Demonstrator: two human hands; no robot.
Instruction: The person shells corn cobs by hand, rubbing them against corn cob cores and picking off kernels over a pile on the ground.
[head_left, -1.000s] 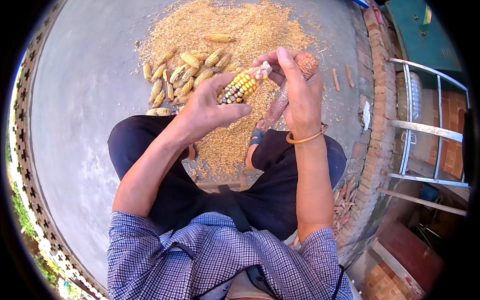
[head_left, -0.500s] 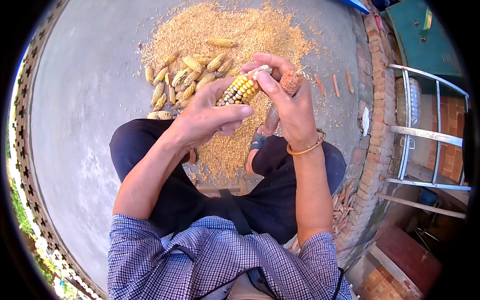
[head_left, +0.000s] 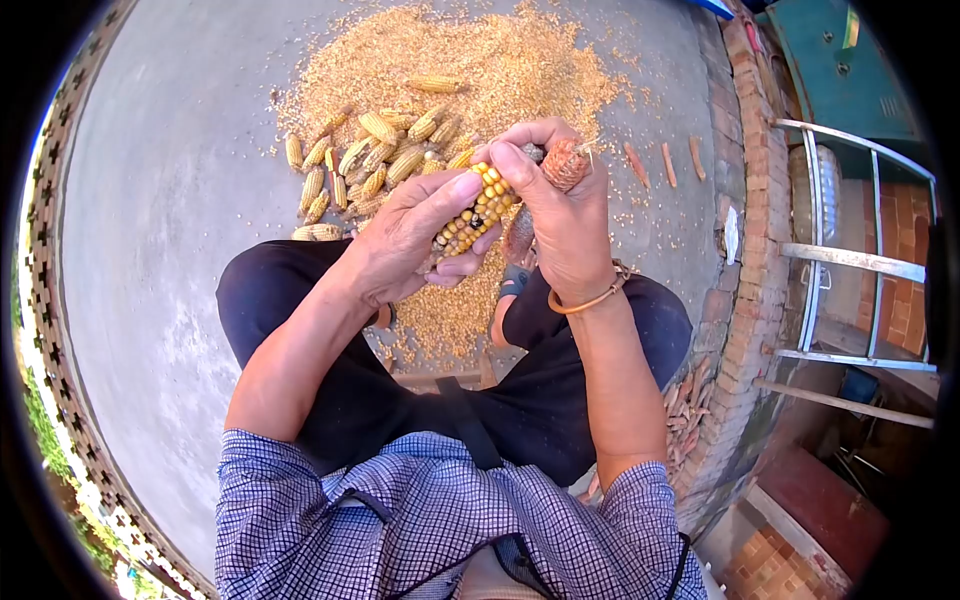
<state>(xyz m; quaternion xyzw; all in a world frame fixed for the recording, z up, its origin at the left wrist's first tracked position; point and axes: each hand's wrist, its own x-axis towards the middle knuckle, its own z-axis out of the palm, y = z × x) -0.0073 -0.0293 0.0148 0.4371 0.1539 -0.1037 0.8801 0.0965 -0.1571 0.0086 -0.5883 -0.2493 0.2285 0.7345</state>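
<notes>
squarely between the two hands, an ear of corn (head_left: 478,216) slants up toward the right, yellow with some dark kernels. the left hand (head_left: 400,238) grips its lower part, thumb laid along the upper side. the right hand (head_left: 568,228) has its thumb at the ear's upper end and also clasps a bare reddish cob (head_left: 565,166); loose kernels (head_left: 440,318) lie spread below.

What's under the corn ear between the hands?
Below the corn ear, fingers of the left hand show, then loose kernels on the floor; anything it covers is hidden.
</notes>
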